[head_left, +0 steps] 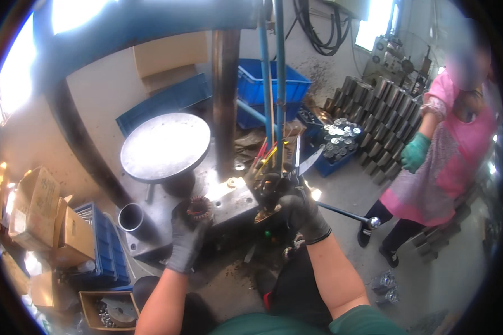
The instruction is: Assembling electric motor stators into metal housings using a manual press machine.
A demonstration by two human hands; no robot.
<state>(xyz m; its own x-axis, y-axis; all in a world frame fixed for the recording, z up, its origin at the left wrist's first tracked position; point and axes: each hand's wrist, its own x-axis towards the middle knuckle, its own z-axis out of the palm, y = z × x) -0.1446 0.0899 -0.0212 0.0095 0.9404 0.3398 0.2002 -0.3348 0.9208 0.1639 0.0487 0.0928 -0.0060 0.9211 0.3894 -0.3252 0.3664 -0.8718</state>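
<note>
My left hand (186, 239), in a dark grey glove, is closed around a small ring-shaped part with reddish, copper-like teeth or windings (199, 208), just over the near edge of the metal press table (221, 202). My right hand (305, 216), gloved the same way, is curled beside a dark cluster of tools and fittings (274, 187); what its fingers grip is hidden. A steel lever with a ball end (346, 214) sticks out to the right of that hand. Pointed blade-like pieces (310, 162) and red and yellow sticks (265, 154) stand just beyond it.
A round metal plate (165, 146) and an upright tube (131, 217) stand on the table. Cartons (72, 234) and a blue crate (107, 245) are at left. Stacked metal cylinders (383, 117) fill the back right. A co-worker in a pink apron (425, 184) stands at right.
</note>
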